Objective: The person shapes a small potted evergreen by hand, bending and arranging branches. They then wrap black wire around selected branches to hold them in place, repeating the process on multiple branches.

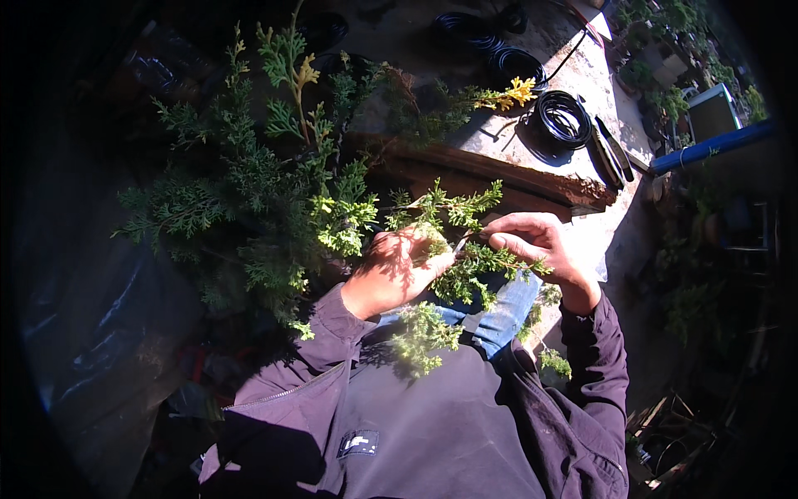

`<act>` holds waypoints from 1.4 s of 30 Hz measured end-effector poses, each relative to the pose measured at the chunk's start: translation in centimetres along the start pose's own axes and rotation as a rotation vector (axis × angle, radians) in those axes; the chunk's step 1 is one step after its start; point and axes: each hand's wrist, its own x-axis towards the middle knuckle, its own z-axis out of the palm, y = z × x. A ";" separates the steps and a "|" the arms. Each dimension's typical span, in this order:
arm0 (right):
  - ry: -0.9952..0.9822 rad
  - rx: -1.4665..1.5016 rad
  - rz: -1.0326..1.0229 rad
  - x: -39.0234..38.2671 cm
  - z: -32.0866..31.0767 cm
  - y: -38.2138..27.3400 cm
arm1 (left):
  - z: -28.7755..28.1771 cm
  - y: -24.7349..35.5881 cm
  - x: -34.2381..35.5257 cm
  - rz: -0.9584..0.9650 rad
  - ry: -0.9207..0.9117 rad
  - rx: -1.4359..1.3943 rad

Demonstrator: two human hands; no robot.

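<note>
A bushy green conifer (241,191) with scaly foliage and a few yellow tips fills the left and middle. My left hand (395,270) is closed around one of its branches, thumb and fingers pinched together, leaves hiding part of the grip. Just right of it, my right hand (544,245) has thumb and forefinger pinched at a thin dark piece among the sprigs (482,262); whether it is twig or wire I cannot tell. A small pale, shiny sliver shows between the two hands. Loose-looking sprigs (424,333) hang over my lap.
Beyond my hands stands a worn wooden table (499,158). On it lie a coil of black wire (564,119), more black coils (515,65) farther back, and a dark long-handled hand tool (611,154) near the corner. A blue pipe (711,148) runs at the right.
</note>
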 end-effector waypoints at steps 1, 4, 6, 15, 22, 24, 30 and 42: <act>-0.007 0.005 0.032 0.0 0.0 0.0 | 0.0 -0.1 0.0 0.050 0.031 -0.133; -0.022 0.032 0.040 0.1 0.1 -0.5 | 0.0 -0.5 -0.3 -0.015 -0.059 -0.218; -0.018 -0.007 0.146 0.2 0.2 -1.2 | 0.2 -1.0 -0.3 -0.026 -0.078 -0.154; -0.185 -1.198 -0.585 -2.1 4.1 -6.3 | -0.1 -1.4 0.4 -0.101 -0.196 -0.257; 0.010 -1.357 -0.726 -4.6 4.8 -2.5 | -1.9 -0.2 0.5 -0.259 -0.194 -0.741; 0.091 -1.381 -0.710 -4.4 4.5 -1.2 | -1.9 -0.2 0.4 -0.259 -0.186 -0.747; 0.312 -1.060 -0.666 -1.8 3.8 1.6 | -2.9 0.0 0.1 -0.312 -0.237 -0.665; 0.148 -0.231 -0.421 1.0 3.8 -0.5 | -4.5 0.3 0.8 -0.293 -0.293 -0.547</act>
